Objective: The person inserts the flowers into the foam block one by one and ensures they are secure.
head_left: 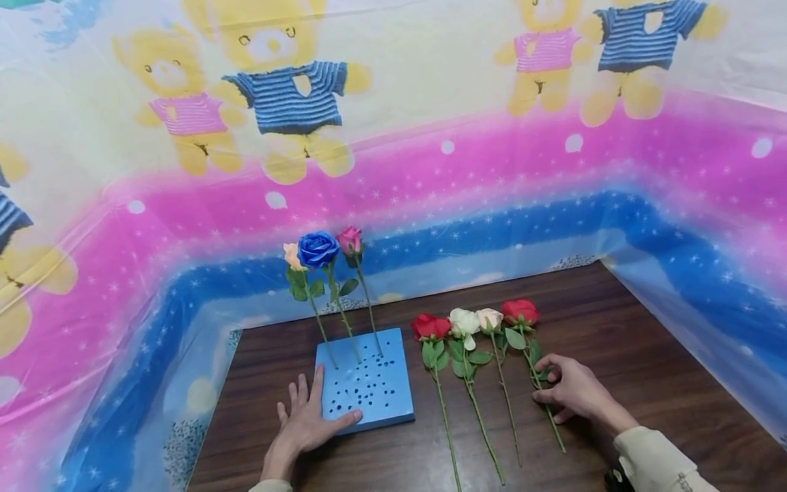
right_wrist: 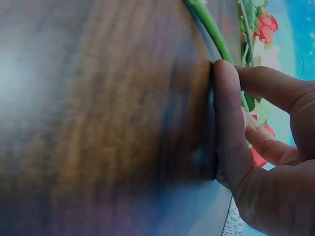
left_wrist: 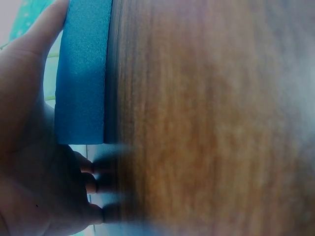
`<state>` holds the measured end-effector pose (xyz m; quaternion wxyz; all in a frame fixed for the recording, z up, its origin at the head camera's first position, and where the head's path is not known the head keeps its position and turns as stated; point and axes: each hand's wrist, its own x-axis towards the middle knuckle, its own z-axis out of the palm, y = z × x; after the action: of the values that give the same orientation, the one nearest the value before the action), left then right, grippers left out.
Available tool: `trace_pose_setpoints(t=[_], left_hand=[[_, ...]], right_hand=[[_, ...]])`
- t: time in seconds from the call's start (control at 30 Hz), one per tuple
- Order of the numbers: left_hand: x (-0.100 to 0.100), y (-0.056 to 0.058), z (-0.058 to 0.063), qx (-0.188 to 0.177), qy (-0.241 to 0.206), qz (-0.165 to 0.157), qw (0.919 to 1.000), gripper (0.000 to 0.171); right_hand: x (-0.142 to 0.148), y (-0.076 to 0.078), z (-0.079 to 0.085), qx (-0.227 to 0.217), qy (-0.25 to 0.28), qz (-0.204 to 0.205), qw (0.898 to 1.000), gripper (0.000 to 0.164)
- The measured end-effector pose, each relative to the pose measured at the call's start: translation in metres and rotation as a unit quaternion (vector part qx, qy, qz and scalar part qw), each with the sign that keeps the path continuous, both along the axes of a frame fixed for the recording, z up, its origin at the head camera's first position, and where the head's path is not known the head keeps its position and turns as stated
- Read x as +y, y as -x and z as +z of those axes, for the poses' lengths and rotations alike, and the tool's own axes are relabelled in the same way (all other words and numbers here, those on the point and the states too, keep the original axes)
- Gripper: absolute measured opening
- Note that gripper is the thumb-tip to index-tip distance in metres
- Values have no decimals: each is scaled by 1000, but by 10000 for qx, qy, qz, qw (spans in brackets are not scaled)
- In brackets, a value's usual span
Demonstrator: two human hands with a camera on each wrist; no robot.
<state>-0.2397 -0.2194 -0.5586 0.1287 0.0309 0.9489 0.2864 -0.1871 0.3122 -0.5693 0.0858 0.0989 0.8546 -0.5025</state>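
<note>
A blue foam block (head_left: 369, 383), dotted with holes, lies flat on the table. My left hand (head_left: 307, 417) rests at its left front corner, fingers spread along the left side and thumb on the front edge. Three roses stand in the block: a peach rose (head_left: 292, 256), a blue rose (head_left: 318, 249) and a pink rose (head_left: 350, 240). To the right, my right hand (head_left: 574, 389) pinches the stem of the rightmost red rose (head_left: 520, 312), which lies on the table. In the right wrist view the green stem (right_wrist: 211, 29) runs in between the fingertips.
Left of the held rose lie another red rose (head_left: 430, 326), a white rose (head_left: 464, 322) and a pale peach rose (head_left: 489, 319), side by side with stems toward me. The dark wooden table (head_left: 258, 369) is backed by a curtain (head_left: 418, 171) printed with bears.
</note>
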Motion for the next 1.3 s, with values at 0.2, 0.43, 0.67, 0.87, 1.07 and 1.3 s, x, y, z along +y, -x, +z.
trace_pose_setpoints(t=[0.2,0.43,0.67,0.87,1.07,1.3], left_hand=[[1,0,1,0,-39,21,10000,140],[0,-3,-1,5,-12,48,10000,140],[1,-2,0,56,14,70,10000,139],[0,-1,-1,74,19,50,10000,139],[-1,0,-3,85,19,71,9999,140],[1,0,-1,91,17,60,9999,139]], right_hand=[[3,2,5,-132,176,103,9997,56],[5,3,6,-226,458,174,9985,52],[14,3,9,-455,1056,229,9931,53],[29,3,6,-460,1604,532,9845,51],[34,5,7,-435,1918,715,9779,56],[32,10,19,-314,2129,985,9716,52]])
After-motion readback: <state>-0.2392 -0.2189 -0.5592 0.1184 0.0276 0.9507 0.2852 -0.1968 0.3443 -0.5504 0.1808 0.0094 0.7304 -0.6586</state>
